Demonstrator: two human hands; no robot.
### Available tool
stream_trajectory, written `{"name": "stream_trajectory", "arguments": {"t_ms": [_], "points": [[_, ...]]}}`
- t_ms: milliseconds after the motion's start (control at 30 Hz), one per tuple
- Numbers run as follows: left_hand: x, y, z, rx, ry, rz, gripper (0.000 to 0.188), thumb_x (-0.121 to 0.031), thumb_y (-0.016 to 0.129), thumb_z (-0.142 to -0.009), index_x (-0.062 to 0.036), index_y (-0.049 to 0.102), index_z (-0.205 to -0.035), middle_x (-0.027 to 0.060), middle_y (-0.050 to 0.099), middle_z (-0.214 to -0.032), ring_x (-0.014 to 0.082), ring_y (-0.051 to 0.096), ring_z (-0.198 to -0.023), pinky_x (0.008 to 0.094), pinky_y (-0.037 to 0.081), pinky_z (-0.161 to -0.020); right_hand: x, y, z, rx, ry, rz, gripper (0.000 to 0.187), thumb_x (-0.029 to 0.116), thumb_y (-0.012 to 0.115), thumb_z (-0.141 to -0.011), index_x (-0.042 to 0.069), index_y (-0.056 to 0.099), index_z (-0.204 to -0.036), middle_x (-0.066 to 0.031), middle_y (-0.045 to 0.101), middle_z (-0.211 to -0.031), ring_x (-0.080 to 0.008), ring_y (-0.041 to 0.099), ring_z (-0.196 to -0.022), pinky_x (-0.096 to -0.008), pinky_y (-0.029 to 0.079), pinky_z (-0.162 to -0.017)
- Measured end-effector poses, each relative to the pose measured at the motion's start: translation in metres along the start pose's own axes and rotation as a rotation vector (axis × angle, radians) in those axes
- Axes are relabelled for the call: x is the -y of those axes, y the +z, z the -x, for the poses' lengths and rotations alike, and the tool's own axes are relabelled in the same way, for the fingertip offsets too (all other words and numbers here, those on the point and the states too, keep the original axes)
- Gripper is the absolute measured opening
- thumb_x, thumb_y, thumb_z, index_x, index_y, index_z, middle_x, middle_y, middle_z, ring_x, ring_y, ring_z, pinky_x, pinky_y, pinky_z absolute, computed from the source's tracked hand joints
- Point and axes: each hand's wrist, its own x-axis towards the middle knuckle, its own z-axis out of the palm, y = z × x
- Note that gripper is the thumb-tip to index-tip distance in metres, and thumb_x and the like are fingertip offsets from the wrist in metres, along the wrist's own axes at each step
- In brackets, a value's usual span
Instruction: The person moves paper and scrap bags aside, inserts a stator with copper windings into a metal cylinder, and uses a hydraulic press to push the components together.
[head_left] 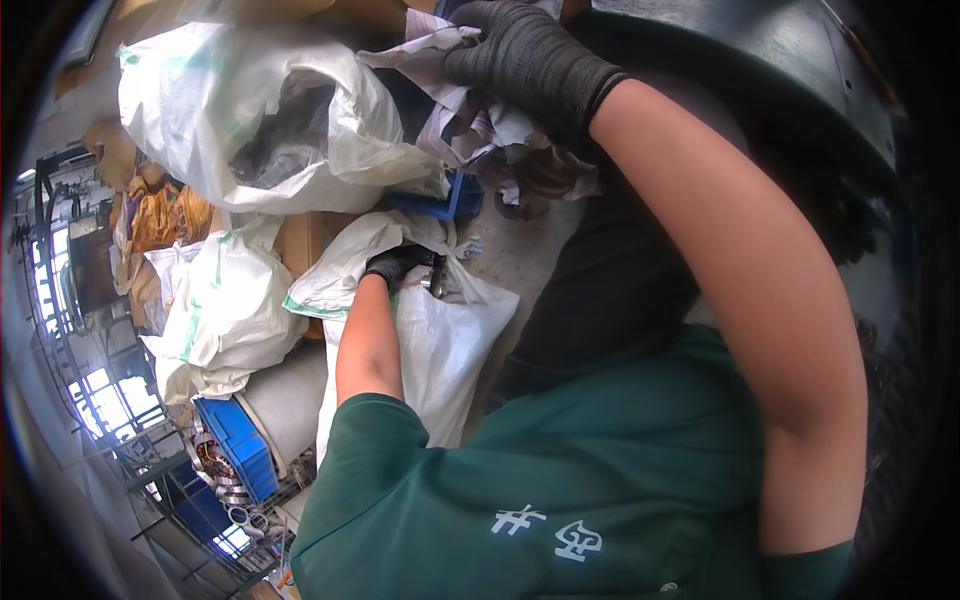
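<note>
My right hand (530, 60), in a dark knit glove, is closed on a crumpled whitish sheet (425, 58) with faint stripes, paper or thin plastic. Below that hand lie more crumpled sheets and brown curved pieces (535, 175). Lower down, my left hand (395, 262), gloved the same way, reaches into the mouth of a white woven sack (450, 335). Its fingers are hidden by the sack and shadow. Beside it in the sack's mouth shows a dark, shiny piece (435, 275), too small to name.
A large open white sack (370, 150) with a clear plastic liner stands at upper left. Another white sack (235, 300) sits below it, near a brown-yellow bag (170, 215). A blue bin (235, 450) and metal rings (235, 490) are lower left. A blue tray edge (462, 195) lies between the sacks.
</note>
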Motion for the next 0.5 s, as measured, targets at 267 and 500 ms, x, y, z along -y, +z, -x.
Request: {"name": "stream_trajectory", "arguments": {"t_ms": [267, 500], "points": [[-0.002, 0.022, 0.015, -0.09, -0.027, -0.161, 0.052, -0.037, 0.078, -0.085, -0.0096, 0.07, -0.129, 0.0233, 0.069, -0.131, 0.0316, 0.067, -0.121, 0.0411, 0.049, -0.107, 0.01, -0.006, 0.005, -0.073, 0.042, -0.001, 0.055, 0.047, 0.07, -0.081, 0.006, 0.074, -0.117, -0.0193, 0.076, -0.107, -0.0322, 0.074, -0.102, -0.0413, 0.056, -0.093], [-0.023, 0.051, 0.02, -0.344, 0.115, -0.005, 0.041, -0.03, 0.076, -0.085, -0.0043, 0.075, -0.117, 0.0239, 0.072, -0.124, 0.0348, 0.068, -0.118, 0.0413, 0.049, -0.105, 0.0, -0.003, 0.001, -0.187, -0.028, -0.042, 0.057, 0.045, 0.073, -0.079, 0.007, 0.073, -0.122, -0.0208, 0.075, -0.11, -0.0317, 0.074, -0.102, -0.0392, 0.056, -0.094]]}}
